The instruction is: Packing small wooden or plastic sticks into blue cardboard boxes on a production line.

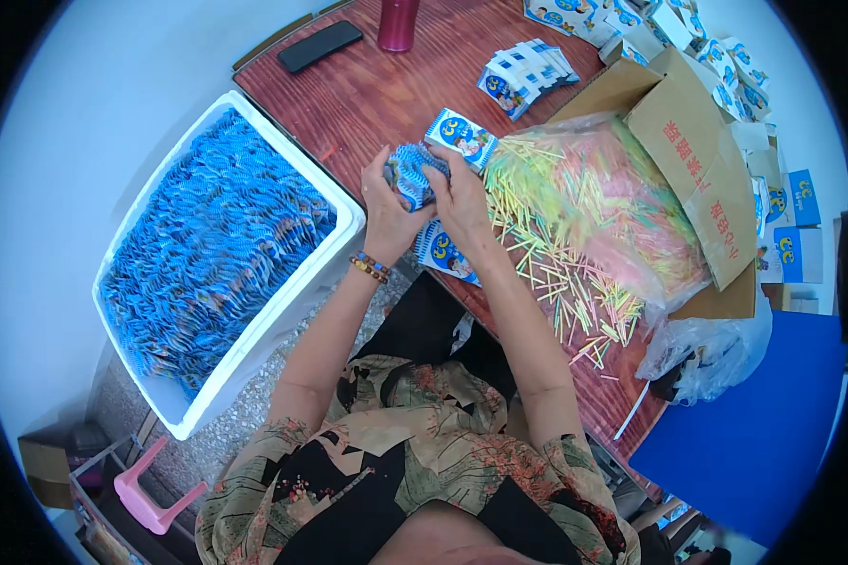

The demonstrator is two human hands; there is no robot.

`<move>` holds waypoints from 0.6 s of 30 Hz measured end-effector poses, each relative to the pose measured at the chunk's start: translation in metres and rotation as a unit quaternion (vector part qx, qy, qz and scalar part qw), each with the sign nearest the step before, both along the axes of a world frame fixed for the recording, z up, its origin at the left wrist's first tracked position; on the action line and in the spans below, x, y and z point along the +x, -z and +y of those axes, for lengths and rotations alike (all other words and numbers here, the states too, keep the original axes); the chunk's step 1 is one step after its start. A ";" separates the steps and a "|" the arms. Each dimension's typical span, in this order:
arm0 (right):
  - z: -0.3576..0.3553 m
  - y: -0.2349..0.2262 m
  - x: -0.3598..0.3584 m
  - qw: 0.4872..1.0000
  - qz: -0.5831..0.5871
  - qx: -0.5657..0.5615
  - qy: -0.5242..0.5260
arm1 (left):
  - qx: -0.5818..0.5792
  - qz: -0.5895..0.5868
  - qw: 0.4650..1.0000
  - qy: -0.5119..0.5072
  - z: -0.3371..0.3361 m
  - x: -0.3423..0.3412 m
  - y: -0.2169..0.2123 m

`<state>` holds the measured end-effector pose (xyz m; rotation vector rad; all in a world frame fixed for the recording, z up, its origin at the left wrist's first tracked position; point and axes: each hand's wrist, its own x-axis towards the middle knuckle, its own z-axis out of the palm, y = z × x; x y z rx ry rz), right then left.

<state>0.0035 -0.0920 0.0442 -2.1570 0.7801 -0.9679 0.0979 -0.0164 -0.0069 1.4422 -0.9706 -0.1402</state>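
Between my two hands, over the near left edge of the table, is a bunch of small blue packets [408,172] with zigzag edges. My left hand [386,207] grips the bunch from its left side. On the other side my right hand [460,193] closes its fingers around the same packets. Just beyond my right hand lies a blue and white box [461,137]. A second blue and white box [443,252] rests at the table edge below my hands, partly hidden by my right wrist. To my left, a white foam box [352,221] is filled with more blue packets [226,245].
An open cardboard box [693,169] on the right spills thin pastel sticks [575,282] over the wooden table [443,66]. Stacked flat cartons [528,75], a phone [320,46] and a red cup [399,24] sit farther back. A pink stool [151,490] stands lower left.
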 end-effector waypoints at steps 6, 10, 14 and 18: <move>0.006 -0.004 0.005 0.998 0.006 0.044 -0.045 | 0.072 0.008 0.997 -0.015 0.004 0.006 -0.003; 0.005 -0.001 0.005 0.993 -0.005 0.093 -0.077 | 0.054 0.086 0.995 0.024 0.000 0.011 -0.003; 0.009 -0.002 0.003 0.990 -0.003 0.116 -0.084 | -0.007 0.102 0.992 0.069 0.001 0.015 0.012; 0.021 -0.006 0.007 0.981 0.005 0.148 -0.124 | 0.026 0.104 0.993 0.049 0.004 0.016 0.011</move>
